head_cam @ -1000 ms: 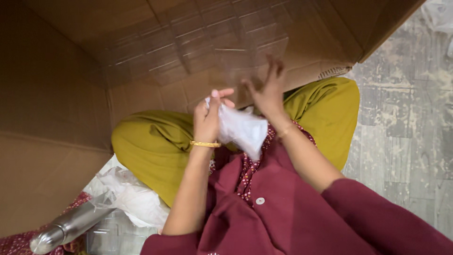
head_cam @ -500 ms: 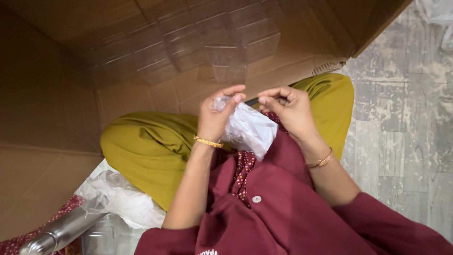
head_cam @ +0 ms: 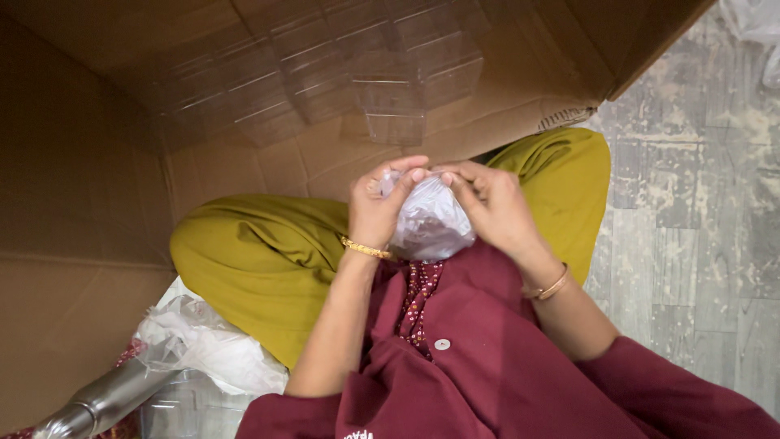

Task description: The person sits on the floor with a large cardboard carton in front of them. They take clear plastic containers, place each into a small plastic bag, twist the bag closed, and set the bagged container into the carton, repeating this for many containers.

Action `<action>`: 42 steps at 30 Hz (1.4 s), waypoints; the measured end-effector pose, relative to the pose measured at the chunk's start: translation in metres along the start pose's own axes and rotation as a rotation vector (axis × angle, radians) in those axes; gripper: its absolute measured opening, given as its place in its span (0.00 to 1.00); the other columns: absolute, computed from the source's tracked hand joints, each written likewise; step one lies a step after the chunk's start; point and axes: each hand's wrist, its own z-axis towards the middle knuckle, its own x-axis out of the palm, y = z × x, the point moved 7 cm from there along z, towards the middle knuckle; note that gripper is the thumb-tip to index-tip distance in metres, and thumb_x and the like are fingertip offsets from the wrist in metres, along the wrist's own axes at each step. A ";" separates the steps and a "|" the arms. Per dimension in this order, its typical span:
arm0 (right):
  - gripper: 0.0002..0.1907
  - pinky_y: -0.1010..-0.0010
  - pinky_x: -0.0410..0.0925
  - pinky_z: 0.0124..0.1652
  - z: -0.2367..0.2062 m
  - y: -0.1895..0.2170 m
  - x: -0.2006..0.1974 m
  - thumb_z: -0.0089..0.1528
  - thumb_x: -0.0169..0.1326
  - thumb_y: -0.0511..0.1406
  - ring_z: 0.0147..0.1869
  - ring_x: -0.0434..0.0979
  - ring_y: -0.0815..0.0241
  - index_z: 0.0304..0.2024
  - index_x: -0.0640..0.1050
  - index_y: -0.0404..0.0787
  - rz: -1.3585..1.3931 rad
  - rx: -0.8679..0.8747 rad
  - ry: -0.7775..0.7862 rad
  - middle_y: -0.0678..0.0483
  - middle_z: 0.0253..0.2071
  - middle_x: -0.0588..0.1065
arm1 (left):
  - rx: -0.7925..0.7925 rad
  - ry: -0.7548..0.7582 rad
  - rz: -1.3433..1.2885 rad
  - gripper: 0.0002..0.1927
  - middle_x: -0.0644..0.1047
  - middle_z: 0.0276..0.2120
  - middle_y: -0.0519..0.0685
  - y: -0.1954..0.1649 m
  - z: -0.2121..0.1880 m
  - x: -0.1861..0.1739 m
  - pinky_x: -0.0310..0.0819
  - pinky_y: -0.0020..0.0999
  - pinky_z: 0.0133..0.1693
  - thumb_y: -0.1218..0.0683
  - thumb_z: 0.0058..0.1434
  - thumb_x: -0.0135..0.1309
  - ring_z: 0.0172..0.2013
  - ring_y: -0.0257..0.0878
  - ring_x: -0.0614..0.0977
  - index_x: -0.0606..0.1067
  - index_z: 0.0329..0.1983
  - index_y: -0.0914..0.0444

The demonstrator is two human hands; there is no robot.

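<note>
The left hand (head_cam: 378, 207) and the right hand (head_cam: 491, 207) are brought together at the centre of the view, and both are pinched closed on the top edge of a small clear plastic bag (head_cam: 431, 228). The bag is held above the lap, between the two hands, with its crinkled body hanging just below the fingertips; what it contains cannot be told. A gold bangle (head_cam: 366, 249) is worn on the left wrist and another bangle (head_cam: 551, 286) on the right. An open cardboard box (head_cam: 97, 162) is laid from 9 to 12 o'clock, and a stack of clear plastic containers (head_cam: 390, 81) is seen inside it at 12 o'clock, just beyond the hands. Crumpled white plastic (head_cam: 211, 345) is lying at 8 o'clock beside the knee, with a metal bottle (head_cam: 97, 402) just below it. Grey floor (head_cam: 699, 203) is seen at 3 o'clock.
</note>
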 end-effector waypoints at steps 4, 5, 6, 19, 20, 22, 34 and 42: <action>0.12 0.72 0.69 0.34 0.000 0.003 -0.002 0.70 0.53 0.37 0.31 0.76 0.64 0.53 0.82 0.43 -0.250 0.109 -0.059 0.47 0.29 0.79 | -0.022 0.015 -0.152 0.09 0.83 0.38 0.47 0.009 0.003 0.002 0.78 0.28 0.44 0.57 0.65 0.62 0.38 0.32 0.82 0.81 0.44 0.67; 0.13 0.71 0.68 0.33 0.001 0.002 -0.002 0.71 0.52 0.37 0.29 0.74 0.61 0.54 0.83 0.44 -0.252 0.144 -0.060 0.46 0.27 0.79 | -0.015 0.042 -0.142 0.09 0.83 0.38 0.47 0.009 0.002 0.001 0.77 0.28 0.45 0.57 0.65 0.62 0.39 0.32 0.81 0.81 0.44 0.67; 0.12 0.72 0.69 0.35 0.003 0.011 -0.004 0.70 0.53 0.36 0.33 0.76 0.63 0.53 0.83 0.43 -0.217 0.022 -0.107 0.47 0.31 0.80 | -0.009 0.070 -0.132 0.08 0.83 0.38 0.46 0.008 0.002 0.001 0.77 0.27 0.45 0.57 0.65 0.62 0.39 0.31 0.81 0.81 0.43 0.67; 0.12 0.82 0.65 0.30 0.020 -0.054 0.004 0.70 0.57 0.39 0.29 0.70 0.74 0.42 0.82 0.34 0.719 0.141 0.039 0.59 0.28 0.75 | -0.238 0.161 -0.435 0.14 0.83 0.40 0.49 0.019 0.000 -0.005 0.78 0.32 0.45 0.50 0.69 0.58 0.41 0.36 0.82 0.80 0.43 0.66; 0.14 0.82 0.63 0.22 0.017 -0.064 0.011 0.71 0.56 0.40 0.22 0.67 0.75 0.40 0.82 0.35 0.859 0.254 0.146 0.61 0.22 0.71 | -0.305 0.151 -0.547 0.12 0.82 0.40 0.49 0.025 -0.001 -0.009 0.79 0.34 0.44 0.49 0.67 0.59 0.40 0.37 0.82 0.79 0.42 0.64; 0.19 0.80 0.66 0.23 0.010 -0.061 0.013 0.77 0.54 0.39 0.24 0.71 0.71 0.36 0.80 0.31 1.163 0.176 0.353 0.56 0.25 0.73 | -0.376 0.124 -0.679 0.10 0.82 0.38 0.48 0.035 0.004 -0.024 0.80 0.36 0.43 0.49 0.63 0.60 0.39 0.38 0.83 0.77 0.40 0.60; 0.16 0.67 0.74 0.34 0.100 -0.037 0.012 0.62 0.50 0.24 0.36 0.78 0.54 0.51 0.78 0.36 -0.160 -0.262 -0.436 0.42 0.48 0.76 | 0.328 -0.327 0.811 0.22 0.80 0.47 0.57 0.043 0.114 -0.078 0.74 0.43 0.44 0.64 0.60 0.53 0.44 0.56 0.82 0.68 0.57 0.59; 0.18 0.66 0.72 0.36 0.095 -0.067 0.000 0.65 0.49 0.26 0.38 0.80 0.54 0.58 0.76 0.38 -0.225 -0.188 -0.288 0.40 0.49 0.77 | 0.242 -0.036 0.539 0.17 0.80 0.50 0.56 0.092 0.123 -0.072 0.74 0.39 0.49 0.64 0.66 0.47 0.51 0.50 0.82 0.72 0.58 0.62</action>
